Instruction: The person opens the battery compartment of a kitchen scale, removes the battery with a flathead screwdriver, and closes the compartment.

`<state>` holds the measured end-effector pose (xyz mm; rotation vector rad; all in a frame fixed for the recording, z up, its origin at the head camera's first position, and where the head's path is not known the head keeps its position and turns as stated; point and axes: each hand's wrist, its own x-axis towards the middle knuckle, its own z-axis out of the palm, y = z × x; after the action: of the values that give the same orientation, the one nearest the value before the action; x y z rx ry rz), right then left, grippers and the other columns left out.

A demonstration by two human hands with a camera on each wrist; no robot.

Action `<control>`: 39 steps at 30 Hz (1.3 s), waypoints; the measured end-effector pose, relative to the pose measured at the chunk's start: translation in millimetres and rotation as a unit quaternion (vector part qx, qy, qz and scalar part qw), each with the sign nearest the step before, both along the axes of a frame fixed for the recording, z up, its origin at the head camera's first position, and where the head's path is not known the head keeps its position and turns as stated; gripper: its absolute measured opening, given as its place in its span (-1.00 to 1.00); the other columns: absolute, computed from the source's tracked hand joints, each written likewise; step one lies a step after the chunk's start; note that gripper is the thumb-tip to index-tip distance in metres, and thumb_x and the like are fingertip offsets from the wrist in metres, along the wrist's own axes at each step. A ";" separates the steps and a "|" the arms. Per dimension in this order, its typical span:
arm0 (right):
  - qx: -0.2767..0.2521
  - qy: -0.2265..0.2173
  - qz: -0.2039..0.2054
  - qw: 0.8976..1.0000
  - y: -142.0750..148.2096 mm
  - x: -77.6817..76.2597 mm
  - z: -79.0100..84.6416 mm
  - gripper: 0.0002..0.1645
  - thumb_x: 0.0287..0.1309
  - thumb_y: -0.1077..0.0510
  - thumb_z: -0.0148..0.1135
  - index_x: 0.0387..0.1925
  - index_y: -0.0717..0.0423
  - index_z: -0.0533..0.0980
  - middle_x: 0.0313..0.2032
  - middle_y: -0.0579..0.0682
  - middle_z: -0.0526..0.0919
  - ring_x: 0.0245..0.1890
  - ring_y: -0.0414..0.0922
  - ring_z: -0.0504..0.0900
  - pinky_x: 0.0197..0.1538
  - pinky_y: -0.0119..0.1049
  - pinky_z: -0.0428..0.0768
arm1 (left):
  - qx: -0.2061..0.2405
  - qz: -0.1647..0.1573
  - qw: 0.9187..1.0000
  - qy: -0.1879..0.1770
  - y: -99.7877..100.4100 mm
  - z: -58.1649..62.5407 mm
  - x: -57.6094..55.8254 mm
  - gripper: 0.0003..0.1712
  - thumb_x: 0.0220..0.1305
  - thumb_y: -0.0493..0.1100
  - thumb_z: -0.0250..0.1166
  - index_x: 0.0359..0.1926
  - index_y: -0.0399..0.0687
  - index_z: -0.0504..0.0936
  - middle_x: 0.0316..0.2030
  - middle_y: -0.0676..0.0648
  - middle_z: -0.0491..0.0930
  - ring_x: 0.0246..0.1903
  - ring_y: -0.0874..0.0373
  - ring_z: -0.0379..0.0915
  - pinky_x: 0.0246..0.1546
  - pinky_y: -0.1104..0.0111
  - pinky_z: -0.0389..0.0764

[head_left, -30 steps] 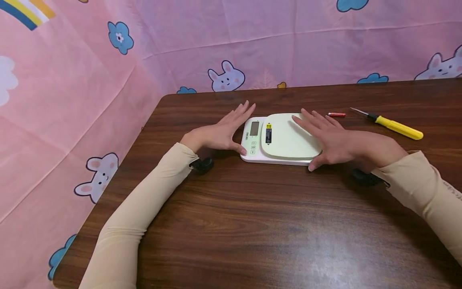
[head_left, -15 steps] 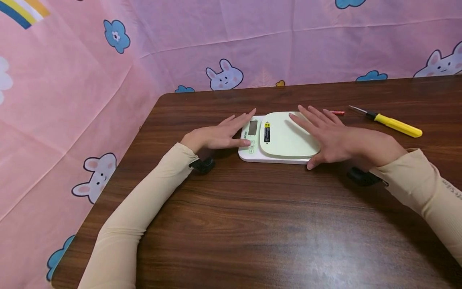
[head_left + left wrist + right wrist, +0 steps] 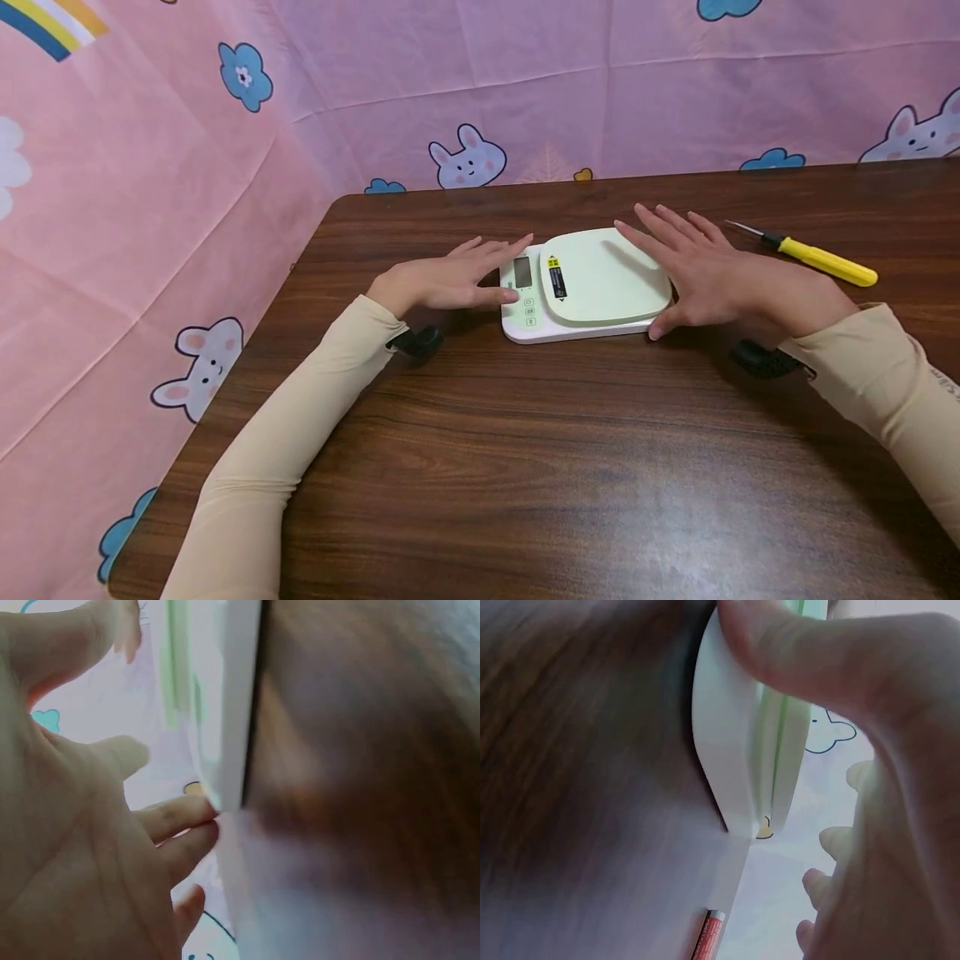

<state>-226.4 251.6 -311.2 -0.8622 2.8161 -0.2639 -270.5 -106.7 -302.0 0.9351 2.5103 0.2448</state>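
Note:
A white kitchen scale (image 3: 607, 279) with a pale green weighing plate lies flat on the table, slightly turned, its display and buttons on the left. My left hand (image 3: 457, 282) is at its left end with extended fingers; the thumb lies over the button panel, and in the left wrist view fingertips meet the scale's corner. At the other end, my right hand (image 3: 723, 279) spreads its fingers beside the plate, and its thumb touches the near right corner. In the right wrist view that thumb (image 3: 802, 649) lies against the scale's edge.
Beyond the right hand lies a screwdriver (image 3: 817, 257) with a yellow handle. A red battery (image 3: 707, 937) shows in the right wrist view; the head view does not show it. A patterned pink cloth (image 3: 540, 83) hangs behind the brown table (image 3: 525, 467).
The scale has turned slightly, its right end shifting away from me and its near left corner towards me. My right hand has moved a little right and forward, and the battery has dropped from head view.

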 end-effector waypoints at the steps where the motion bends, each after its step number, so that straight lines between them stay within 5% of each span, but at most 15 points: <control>1: 0.002 0.004 -0.001 1.000 0.8 -0.4 -0.2 0.79 -0.20 -0.36 0.71 0.73 -0.16 -0.37 0.71 0.15 -0.50 0.69 0.29 -0.43 0.58 0.43 -0.35 | -0.003 0.002 1.000 -0.001 0.1 2.4 0.8 -0.01 0.53 0.45 -0.04 0.71 0.48 -0.39 0.72 -0.03 -0.16 0.72 -0.10 -0.48 0.69 -0.01 -0.36; 6: 0.017 0.033 -0.006 0.999 4.0 -3.5 0.2 0.80 -0.20 -0.39 0.71 0.73 -0.13 -0.38 0.70 0.18 -0.48 0.69 0.31 -0.41 0.58 0.43 -0.33 | -0.006 0.009 1.000 0.000 -1.6 12.9 2.3 -0.03 0.54 0.41 0.02 0.73 0.35 -0.21 0.70 -0.05 -0.02 0.72 -0.14 -0.34 0.68 -0.07 -0.15; 13: 0.026 0.060 -0.007 0.998 2.6 -2.4 1.5 0.76 -0.17 -0.32 0.72 0.73 -0.12 -0.34 0.70 0.23 -0.43 0.69 0.34 -0.38 0.57 0.46 -0.31 | 0.026 0.028 0.999 0.002 -6.3 17.8 0.1 -0.25 0.62 0.24 0.07 0.67 0.20 0.16 0.46 0.00 0.46 0.45 0.07 0.37 0.50 0.04 0.35; 20: -0.001 0.052 0.051 0.997 -11.1 6.3 -3.1 0.62 -0.06 -0.25 0.69 0.74 -0.09 -0.22 0.72 0.19 -0.34 0.69 0.31 -0.31 0.61 0.35 -0.25 | 0.030 0.005 0.999 -0.012 2.3 0.9 -3.4 -0.13 0.60 0.36 -0.02 0.73 0.38 -0.15 0.67 0.07 0.07 0.63 0.12 0.06 0.63 0.11 0.14; 27: 0.015 0.136 0.054 0.989 -8.9 1.8 -3.1 0.60 -0.13 -0.30 0.71 0.73 -0.08 -0.11 0.72 0.20 -0.23 0.70 0.30 -0.25 0.63 0.33 -0.22 | 0.002 0.023 1.000 -0.002 5.2 8.4 0.3 -0.07 0.57 0.38 0.03 0.73 0.34 -0.17 0.66 0.05 0.12 0.60 0.09 0.15 0.60 0.10 0.21; 32: -0.001 0.197 0.027 0.980 -0.9 -5.5 -6.9 0.53 -0.07 -0.16 0.72 0.73 -0.07 -0.08 0.70 0.25 -0.18 0.70 0.32 -0.27 0.64 0.32 -0.29 | -0.013 0.016 1.000 -0.006 5.5 20.5 11.3 -0.04 0.57 0.34 0.10 0.74 0.27 -0.16 0.55 0.03 0.38 0.54 0.14 0.29 0.57 0.13 0.27; 39: -0.002 0.195 -0.008 0.981 3.4 -7.7 -8.2 0.57 -0.05 -0.13 0.70 0.74 -0.07 -0.18 0.70 0.28 -0.19 0.70 0.33 -0.30 0.63 0.36 -0.34 | -0.016 -0.010 1.000 -0.004 13.2 28.5 24.9 -0.04 0.55 0.19 0.23 0.72 0.38 -0.13 0.36 0.07 0.62 0.35 0.27 0.53 0.44 0.17 0.45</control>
<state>-234.1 255.0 -319.4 -0.9859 3.1828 -0.1117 -245.6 -93.5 -273.5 0.9446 2.4888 0.2009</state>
